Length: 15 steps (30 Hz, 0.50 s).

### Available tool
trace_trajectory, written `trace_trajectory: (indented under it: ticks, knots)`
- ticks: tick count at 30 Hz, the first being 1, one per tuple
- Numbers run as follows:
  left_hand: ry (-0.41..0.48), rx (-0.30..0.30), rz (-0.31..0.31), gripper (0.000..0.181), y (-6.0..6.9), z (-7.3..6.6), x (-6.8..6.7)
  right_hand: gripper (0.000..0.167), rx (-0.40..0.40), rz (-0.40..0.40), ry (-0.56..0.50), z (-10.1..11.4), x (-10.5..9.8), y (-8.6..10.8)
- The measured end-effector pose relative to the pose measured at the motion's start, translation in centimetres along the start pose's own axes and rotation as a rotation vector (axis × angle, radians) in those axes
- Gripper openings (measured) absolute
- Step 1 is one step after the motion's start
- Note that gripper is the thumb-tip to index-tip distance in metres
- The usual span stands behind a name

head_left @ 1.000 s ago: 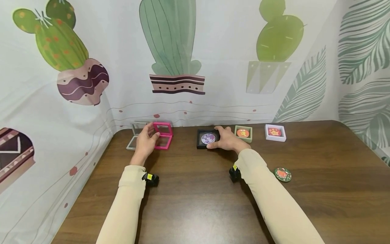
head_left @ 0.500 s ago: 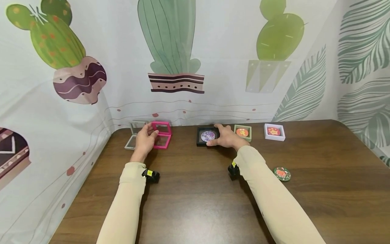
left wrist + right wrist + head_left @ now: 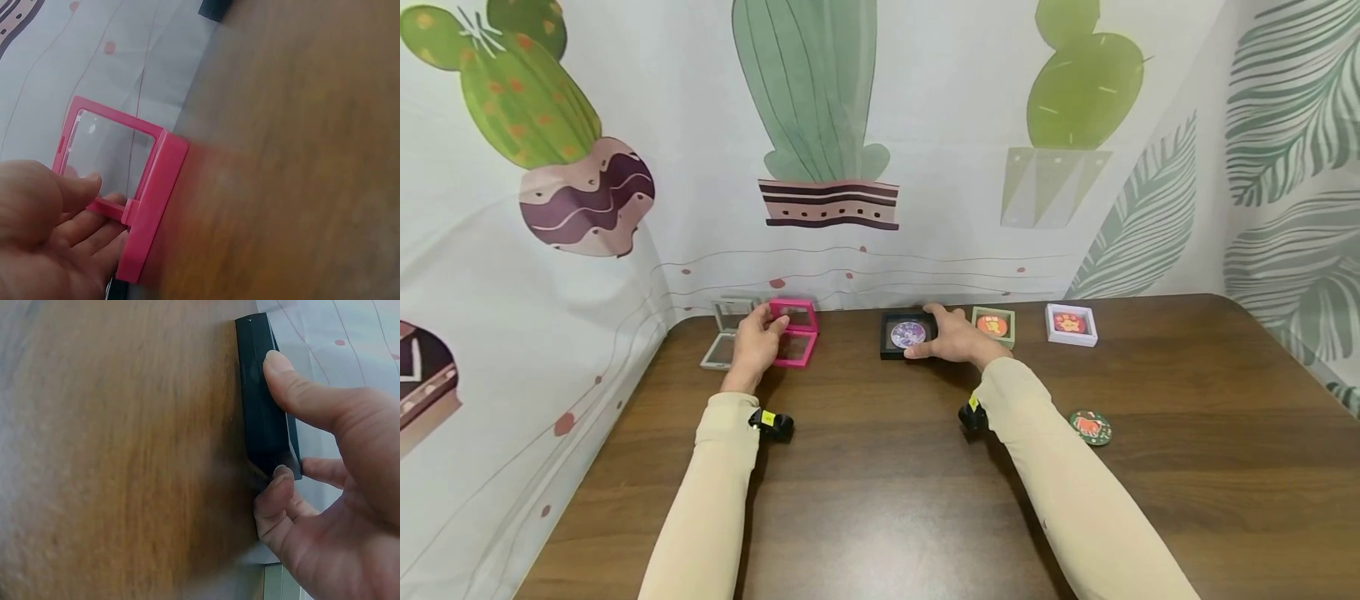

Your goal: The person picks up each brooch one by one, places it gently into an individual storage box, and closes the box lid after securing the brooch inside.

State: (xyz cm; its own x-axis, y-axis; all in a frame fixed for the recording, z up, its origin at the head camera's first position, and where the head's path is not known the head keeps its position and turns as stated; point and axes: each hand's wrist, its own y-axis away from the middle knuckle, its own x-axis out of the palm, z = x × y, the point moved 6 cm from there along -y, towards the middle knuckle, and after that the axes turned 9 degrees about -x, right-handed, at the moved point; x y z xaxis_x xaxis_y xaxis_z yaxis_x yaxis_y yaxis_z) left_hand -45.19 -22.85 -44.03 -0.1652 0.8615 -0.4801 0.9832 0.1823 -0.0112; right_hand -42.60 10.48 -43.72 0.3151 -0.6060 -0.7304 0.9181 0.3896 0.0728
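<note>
1. Little has moved since the earlier frames: the head view has swung slightly, so everything sits a shade farther left in it, and both hands stay at the same two cases.
2. Left hand [image 3: 757,343]: thumb and fingers pinch the raised lid of the pink case [image 3: 799,332] near a lower corner, the thumb on the clear pane and the fingers behind the frame.
3. That case stands unfolded at the back of the table [image 3: 880,483], its lid upright and its base flat.
4. Beside it, on the other side of the hand, is a grey case [image 3: 727,332], likewise unfolded.
5. Right hand [image 3: 958,337]: thumb and fingers spread to grip the right end of the black case [image 3: 892,355], the thumb on the near edge.
6. A purple disc [image 3: 906,335] shows through its window.
7. Just right of this hand is a green case [image 3: 1011,329] with an orange disc [image 3: 992,326]; farther right, a white case [image 3: 1071,340] holds a red piece [image 3: 1070,323].
8. A loose patterned disc [image 3: 1091,427] lies beside the right sleeve [image 3: 1060,467].
</note>
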Motion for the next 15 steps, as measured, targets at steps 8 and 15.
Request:
trace_trajectory:
  ticks: [8,15]
  knots:
    - [-0.060,0.034,-0.052,0.033,0.22,-0.06,-0.39,0.102,-0.012,-0.013,-0.031,-0.06,0.15,0.14]
    - [-0.116,0.057,-0.066,0.025,0.51,-0.05,-0.56,0.106,-0.022,-0.020,-0.027,0.31,0.30,0.60]
